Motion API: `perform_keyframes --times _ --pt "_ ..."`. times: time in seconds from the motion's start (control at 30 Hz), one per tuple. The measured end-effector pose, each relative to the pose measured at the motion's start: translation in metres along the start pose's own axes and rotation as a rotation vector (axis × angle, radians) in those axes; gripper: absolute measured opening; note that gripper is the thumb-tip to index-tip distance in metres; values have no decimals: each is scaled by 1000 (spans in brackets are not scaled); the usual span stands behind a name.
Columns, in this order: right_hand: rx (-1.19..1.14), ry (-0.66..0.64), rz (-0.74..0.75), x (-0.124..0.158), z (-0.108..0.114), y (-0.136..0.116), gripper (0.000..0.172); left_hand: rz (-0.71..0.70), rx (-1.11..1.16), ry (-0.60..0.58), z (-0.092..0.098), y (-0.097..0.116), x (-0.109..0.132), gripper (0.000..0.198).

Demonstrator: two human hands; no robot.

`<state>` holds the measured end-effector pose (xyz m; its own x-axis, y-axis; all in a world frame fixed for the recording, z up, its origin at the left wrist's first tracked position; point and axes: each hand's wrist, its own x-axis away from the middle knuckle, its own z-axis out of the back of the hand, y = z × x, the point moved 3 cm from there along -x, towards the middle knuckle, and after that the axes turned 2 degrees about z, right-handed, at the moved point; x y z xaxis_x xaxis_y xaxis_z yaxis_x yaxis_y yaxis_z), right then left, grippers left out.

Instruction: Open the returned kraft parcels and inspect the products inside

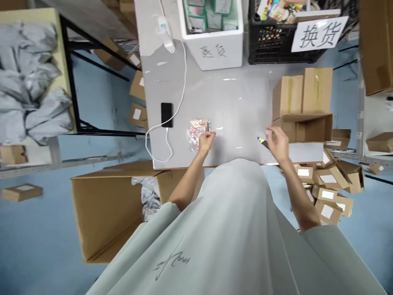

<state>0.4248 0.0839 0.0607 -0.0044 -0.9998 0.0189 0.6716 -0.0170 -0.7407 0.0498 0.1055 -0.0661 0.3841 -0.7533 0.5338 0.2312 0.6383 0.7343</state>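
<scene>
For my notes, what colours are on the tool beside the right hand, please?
The tool is black and yellow in the head view.

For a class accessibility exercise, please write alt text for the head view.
A person's left hand is over a shiny packet on a grey table, while the right hand is beside a black tool. Cardboard boxes stand farther right.

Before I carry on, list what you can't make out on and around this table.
All in the head view:
Shiny packet: partly covered by the left hand.
Black-and-yellow tool: near end lost at the blurred right hand; grip unclear.
White foam box and black crate: cut off by the top edge.
Box labels: any print is too small to read.
</scene>
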Motion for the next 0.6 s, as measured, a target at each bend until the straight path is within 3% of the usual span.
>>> perform_keyframes --times 0.07,0.13,0.2,0.27,0.43,0.6 --pt "-210 -202 -39 -8 -67 -20 34 29 -35 108 39 -16 -16 14" --pt "-362 -377 -156 -13 -130 -32 17 88 -106 201 70 -32 -29 33" --pt "-413 -512 -291 -16 -183 -41 10 162 -164 228 92 -50 -40 48" --pt "-418 -600 -433 -16 -226 -49 15 213 -168 185 102 -67 -46 53" --pt "-448 -614 -628 -12 -290 -66 29 242 -119 78 99 -101 -45 48" --pt "-425 -561 -664 -5 -313 -71 29 275 -55 -5 84 -113 -34 39"
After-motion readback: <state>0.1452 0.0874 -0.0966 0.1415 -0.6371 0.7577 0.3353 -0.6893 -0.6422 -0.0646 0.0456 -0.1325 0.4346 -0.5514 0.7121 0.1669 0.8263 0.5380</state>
